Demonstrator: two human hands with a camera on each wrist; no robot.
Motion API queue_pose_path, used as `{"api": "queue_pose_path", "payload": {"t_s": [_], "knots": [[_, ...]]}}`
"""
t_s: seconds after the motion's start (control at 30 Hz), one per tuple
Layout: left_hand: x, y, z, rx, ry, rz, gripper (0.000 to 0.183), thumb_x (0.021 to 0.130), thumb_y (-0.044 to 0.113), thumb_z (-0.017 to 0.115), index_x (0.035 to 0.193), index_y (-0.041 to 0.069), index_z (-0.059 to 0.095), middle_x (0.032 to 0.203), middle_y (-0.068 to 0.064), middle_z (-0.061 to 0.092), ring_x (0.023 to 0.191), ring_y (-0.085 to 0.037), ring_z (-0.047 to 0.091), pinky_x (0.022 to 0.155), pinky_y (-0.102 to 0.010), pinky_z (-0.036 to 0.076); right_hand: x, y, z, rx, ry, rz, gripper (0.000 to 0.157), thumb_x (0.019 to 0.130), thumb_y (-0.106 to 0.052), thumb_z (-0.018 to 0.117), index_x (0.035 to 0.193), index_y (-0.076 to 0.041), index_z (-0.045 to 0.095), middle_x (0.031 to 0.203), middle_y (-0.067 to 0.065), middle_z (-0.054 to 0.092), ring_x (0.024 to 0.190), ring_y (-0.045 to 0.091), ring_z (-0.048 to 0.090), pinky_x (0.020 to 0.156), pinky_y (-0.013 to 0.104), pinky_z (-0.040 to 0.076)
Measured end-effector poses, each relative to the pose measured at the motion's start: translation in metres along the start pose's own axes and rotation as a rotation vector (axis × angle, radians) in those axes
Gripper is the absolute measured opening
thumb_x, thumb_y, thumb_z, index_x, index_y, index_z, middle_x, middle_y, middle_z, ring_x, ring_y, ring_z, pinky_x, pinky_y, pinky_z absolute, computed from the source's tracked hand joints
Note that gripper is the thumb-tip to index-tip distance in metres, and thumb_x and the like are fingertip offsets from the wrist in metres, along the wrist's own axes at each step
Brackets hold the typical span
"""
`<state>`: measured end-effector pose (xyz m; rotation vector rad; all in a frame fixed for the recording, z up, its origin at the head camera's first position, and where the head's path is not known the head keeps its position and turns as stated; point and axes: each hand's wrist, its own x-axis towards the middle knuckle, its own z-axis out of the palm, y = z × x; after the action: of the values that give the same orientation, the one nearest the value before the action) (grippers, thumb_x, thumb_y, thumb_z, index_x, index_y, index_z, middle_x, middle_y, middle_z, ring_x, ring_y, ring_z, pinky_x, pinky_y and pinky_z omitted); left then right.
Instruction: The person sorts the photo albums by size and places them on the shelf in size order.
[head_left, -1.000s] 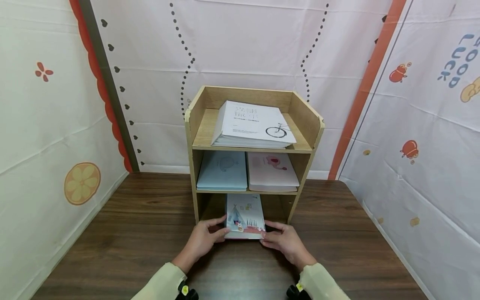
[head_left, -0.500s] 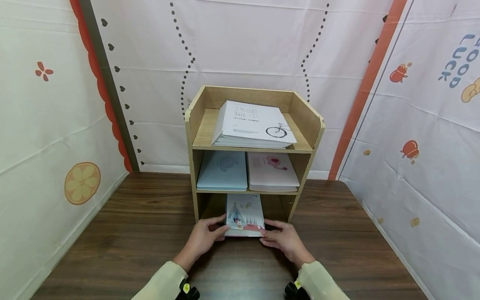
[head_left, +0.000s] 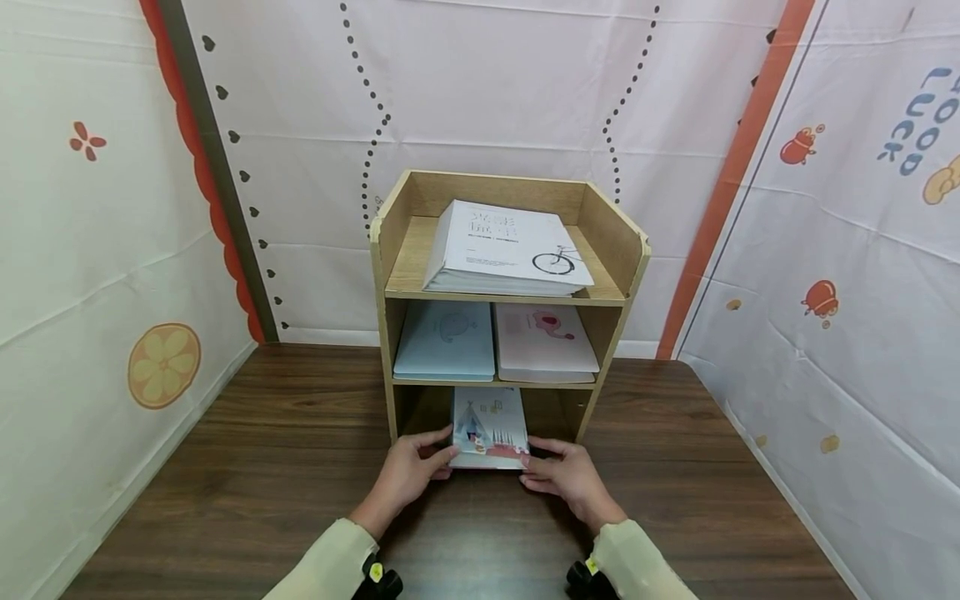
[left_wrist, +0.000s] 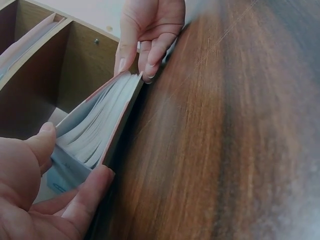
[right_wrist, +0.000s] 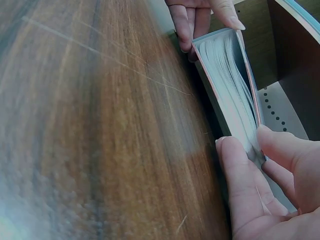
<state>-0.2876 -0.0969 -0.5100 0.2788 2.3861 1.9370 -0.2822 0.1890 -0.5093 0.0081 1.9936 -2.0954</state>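
A small thick book [head_left: 489, 425] with a tent picture on its cover lies partly inside the bottom compartment of the wooden shelf [head_left: 381, 333], its near end sticking out. My left hand [head_left: 407, 471] pinches the book's near left corner, thumb above and fingers under it. At the near right corner my right hand [head_left: 567, 479] grips it the same way. Both wrist views show the page edges [left_wrist: 97, 122] between the covers, slightly fanned. The book's far end is hidden under the middle board.
A white book [head_left: 510, 242] with a bicycle drawing tops a stack on the upper level. In the middle level, light blue notebooks [head_left: 446, 342] lie beside pink ones [head_left: 546, 342]. The shelf stands on a dark wooden table [head_left: 300, 433], with printed white cloth [head_left: 495, 83] behind it.
The book has slid slightly farther into the bottom compartment, away from me. Both hands have moved forward with it, keeping their hold. The shelf and other books have not moved.
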Motion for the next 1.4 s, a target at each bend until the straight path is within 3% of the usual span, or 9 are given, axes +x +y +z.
{"api": "queue_pose_path", "payload": {"t_s": [0.7, 1.13, 1.4], "knots": [[0.006, 0.004, 0.001, -0.026, 0.004, -0.028, 0.044, 0.098, 0.02, 0.071, 0.14, 0.007, 0.063, 0.14, -0.027, 0.06, 0.092, -0.03, 0.076, 0.077, -0.033, 0.065, 0.006, -0.002, 0.001, -0.002, 0.032, -0.029, 0.054, 0.096, -0.003, 0.069, 0.146, 0.008, 0.05, 0.107, 0.017, 0.076, 0.085, 0.022, 0.076, 0.078, 0.038, 0.065], [0.01, 0.007, 0.002, -0.005, 0.03, -0.042, 0.044, 0.098, 0.022, 0.071, 0.138, 0.004, 0.064, 0.128, -0.026, 0.068, 0.08, -0.029, 0.076, 0.071, -0.036, 0.065, 0.011, -0.005, 0.003, -0.016, 0.058, -0.023, 0.052, 0.096, -0.002, 0.069, 0.144, 0.007, 0.052, 0.098, 0.014, 0.076, 0.082, 0.021, 0.075, 0.076, 0.037, 0.065], [0.013, 0.005, 0.002, 0.01, 0.028, -0.055, 0.045, 0.099, 0.022, 0.07, 0.14, 0.005, 0.063, 0.128, -0.025, 0.068, 0.08, -0.026, 0.076, 0.071, -0.034, 0.065, 0.015, -0.003, 0.003, -0.013, 0.066, -0.016, 0.051, 0.096, -0.004, 0.07, 0.144, 0.006, 0.054, 0.103, 0.016, 0.075, 0.083, 0.022, 0.075, 0.078, 0.038, 0.065]]}}
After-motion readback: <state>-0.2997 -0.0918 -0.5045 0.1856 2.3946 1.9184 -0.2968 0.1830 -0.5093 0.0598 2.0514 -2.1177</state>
